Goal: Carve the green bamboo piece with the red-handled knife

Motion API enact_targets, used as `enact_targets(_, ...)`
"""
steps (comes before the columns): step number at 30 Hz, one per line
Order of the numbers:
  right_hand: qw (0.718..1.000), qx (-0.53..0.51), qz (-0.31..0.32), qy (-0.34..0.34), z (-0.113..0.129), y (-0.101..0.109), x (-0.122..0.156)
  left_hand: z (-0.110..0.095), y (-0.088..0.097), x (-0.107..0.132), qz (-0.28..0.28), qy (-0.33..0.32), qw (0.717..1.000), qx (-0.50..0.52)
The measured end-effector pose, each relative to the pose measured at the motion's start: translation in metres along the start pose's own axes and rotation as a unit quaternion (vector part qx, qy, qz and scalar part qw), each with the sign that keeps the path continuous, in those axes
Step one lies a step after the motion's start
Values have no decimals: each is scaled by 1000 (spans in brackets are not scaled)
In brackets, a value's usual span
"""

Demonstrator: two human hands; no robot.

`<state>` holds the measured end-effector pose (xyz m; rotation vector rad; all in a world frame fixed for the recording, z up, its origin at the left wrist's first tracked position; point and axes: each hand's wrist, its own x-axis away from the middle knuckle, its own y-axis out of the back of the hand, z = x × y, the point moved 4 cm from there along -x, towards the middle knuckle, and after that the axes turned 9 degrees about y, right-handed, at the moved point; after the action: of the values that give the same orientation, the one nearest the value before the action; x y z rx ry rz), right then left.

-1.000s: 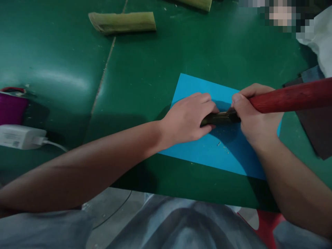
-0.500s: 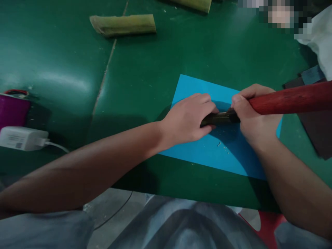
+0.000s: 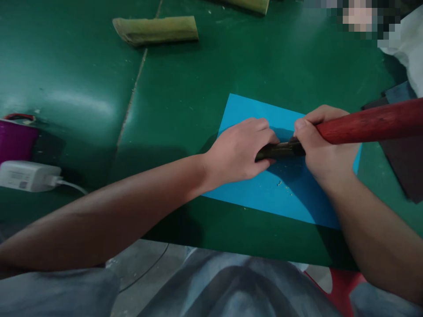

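My left hand [image 3: 243, 149] is wrapped round a short, dark piece of bamboo [image 3: 279, 151] and presses it down over a blue sheet [image 3: 261, 193]. My right hand [image 3: 325, 145] grips a carving tool with a thick red wooden handle [image 3: 373, 121], which runs out of view to the right. Its dark working end meets the bamboo's right part between the two hands; the fingers of my right hand cover most of it. A few small shavings [image 3: 284, 187] lie on the sheet below the bamboo.
On the green table [image 3: 185, 110] lie a split bamboo piece [image 3: 158, 31] and another at the top edge [image 3: 251, 4]. A white charger [image 3: 28, 176] with a cable and a purple object [image 3: 16, 141] sit at left. Dark flat sheets [image 3: 401, 163] lie at right, near another person.
The red handle has tilted up very slightly with my right hand, and the tool's end has shifted a little on the bamboo. My left hand stays in place.
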<state>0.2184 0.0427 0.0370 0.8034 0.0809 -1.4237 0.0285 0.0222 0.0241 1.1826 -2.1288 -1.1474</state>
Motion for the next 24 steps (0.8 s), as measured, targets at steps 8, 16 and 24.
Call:
enact_targets(8,999,-37,-11,11,7,-1,2,0,4,-2,18,9,1000,6)
enact_targets(16,994,-74,-73,-29,4,0,2,5,4,-5,-10,-1,1000,13)
enact_targets(24,998,-53,-33,-2,2,-1,0,5,4,-3,-6,-2,1000,13)
